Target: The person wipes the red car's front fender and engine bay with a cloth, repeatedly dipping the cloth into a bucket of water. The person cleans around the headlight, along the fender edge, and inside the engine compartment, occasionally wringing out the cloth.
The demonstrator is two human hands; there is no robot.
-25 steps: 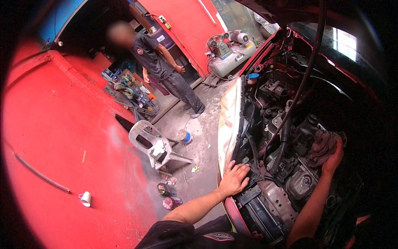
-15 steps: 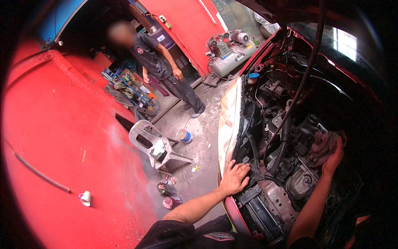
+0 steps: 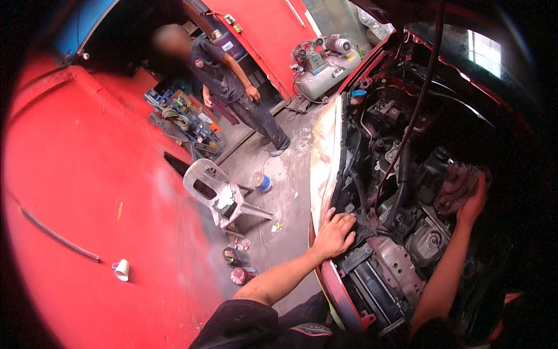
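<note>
A car's engine bay (image 3: 401,198) lies uncovered under a raised hood (image 3: 482,64). My left hand (image 3: 336,234) rests with its fingers stretched out on the front edge of the bay, beside the masked front strip (image 3: 326,151). At the right side of the bay, my right hand (image 3: 475,200) is closed round a crumpled dull-red rag (image 3: 456,187), next to a black reservoir (image 3: 437,160). The rag hides part of what is beneath it. Below my left hand are a radiator (image 3: 381,291) and a metal bracket (image 3: 396,262).
Another person (image 3: 224,81) stands beyond the car in a doorway. A grey plastic chair (image 3: 212,192), a blue-banded can (image 3: 261,181) and paint tins (image 3: 243,274) stand on the floor. An air compressor (image 3: 328,67) is at the back. A hood prop rod (image 3: 421,99) slants across the bay.
The view has shifted slightly. My right hand and the rag have moved a little within the bay. My left hand stays on the front edge.
</note>
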